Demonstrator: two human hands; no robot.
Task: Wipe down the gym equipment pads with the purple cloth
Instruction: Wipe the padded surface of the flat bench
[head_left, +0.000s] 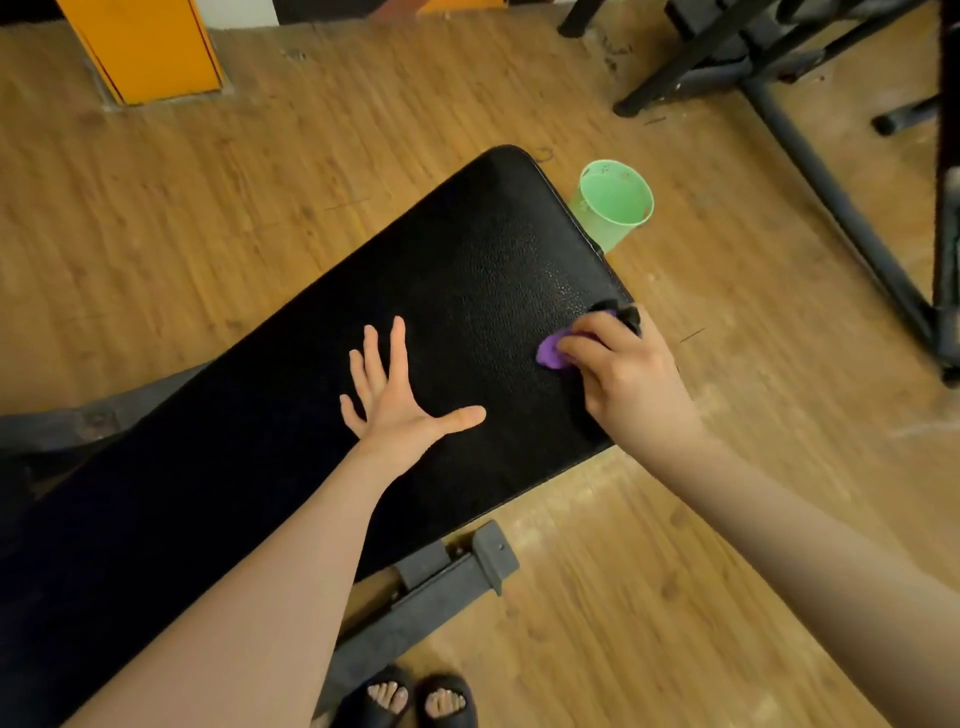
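A long black padded bench pad (483, 270) runs diagonally from the lower left to the upper middle. My left hand (400, 400) lies flat on the pad with its fingers spread. At the pad's right edge my right hand (623, 374) grips a bunched purple cloth (551, 352) and holds it against the pad; most of the cloth is hidden under the fingers. A dark piece, perhaps part of the cloth or the pad's edge, shows just above the knuckles.
A green plastic cup (615, 205) stands on the wooden floor beside the pad's far right edge. The bench's grey metal foot (457, 577) juts out below the pad. Black machine frames (810, 156) stand at the right. An orange post (145, 47) is at the top left.
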